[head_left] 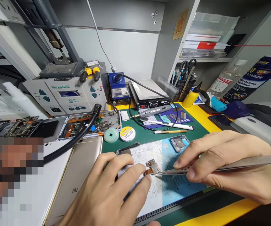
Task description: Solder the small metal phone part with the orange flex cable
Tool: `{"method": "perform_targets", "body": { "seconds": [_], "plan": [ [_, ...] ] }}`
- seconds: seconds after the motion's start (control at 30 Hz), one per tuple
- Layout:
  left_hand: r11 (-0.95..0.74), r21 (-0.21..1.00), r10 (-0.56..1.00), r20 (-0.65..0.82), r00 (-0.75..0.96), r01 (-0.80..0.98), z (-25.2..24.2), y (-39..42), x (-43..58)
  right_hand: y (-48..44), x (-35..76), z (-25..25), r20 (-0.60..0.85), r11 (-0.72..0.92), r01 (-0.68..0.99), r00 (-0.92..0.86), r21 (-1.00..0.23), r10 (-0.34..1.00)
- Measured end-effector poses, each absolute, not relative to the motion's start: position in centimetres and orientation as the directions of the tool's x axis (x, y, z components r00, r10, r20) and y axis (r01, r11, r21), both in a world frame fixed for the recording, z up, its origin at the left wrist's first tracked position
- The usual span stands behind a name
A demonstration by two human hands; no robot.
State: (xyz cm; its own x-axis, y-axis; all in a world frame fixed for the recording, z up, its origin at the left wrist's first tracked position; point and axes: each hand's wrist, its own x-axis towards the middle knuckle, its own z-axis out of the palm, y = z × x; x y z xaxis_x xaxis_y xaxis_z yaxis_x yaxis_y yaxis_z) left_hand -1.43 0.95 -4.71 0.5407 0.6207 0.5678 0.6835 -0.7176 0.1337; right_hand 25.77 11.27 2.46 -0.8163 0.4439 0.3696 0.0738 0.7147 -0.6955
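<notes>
The small metal part (153, 165) with its orange ribbon sits at the lower centre of the frame, on the opened phone (173, 186) that lies on the green worktop (149, 136). It is silvery, boxy and tiny, and the ribbon is a thin strip bent out of its left side. I judge it very light and fragile: the ribbon is soft and would crease or tear, so the stiff metal body is the place to grip, by its edges. The right hand (222, 166) is closed on tweezers (244, 163), whose tips meet the part's right side. The left hand (107, 191) lies with bent fingers on the phone, 1 fingertip against the ribbon — pressing rather than gripping. A gold phone back (79, 175) lies at lower left.
</notes>
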Motion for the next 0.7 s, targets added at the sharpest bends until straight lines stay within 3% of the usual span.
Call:
{"method": "perform_targets", "body": {
  "seconds": [0.2,0.7],
  "plan": [
    [-0.736,0.083,0.505,0.728,0.464,0.672,-5.6,1.8,-1.0,11.4,25.4,2.7,0.359,0.705,0.03,-0.845,-0.708,0.396],
    [-0.752,0.104,0.507,0.723,0.469,0.651,-5.7,2.0,-1.1,11.7,25.3,3.3,0.319,0.754,0.048,-0.887,-0.655,0.333]
  ]
}}
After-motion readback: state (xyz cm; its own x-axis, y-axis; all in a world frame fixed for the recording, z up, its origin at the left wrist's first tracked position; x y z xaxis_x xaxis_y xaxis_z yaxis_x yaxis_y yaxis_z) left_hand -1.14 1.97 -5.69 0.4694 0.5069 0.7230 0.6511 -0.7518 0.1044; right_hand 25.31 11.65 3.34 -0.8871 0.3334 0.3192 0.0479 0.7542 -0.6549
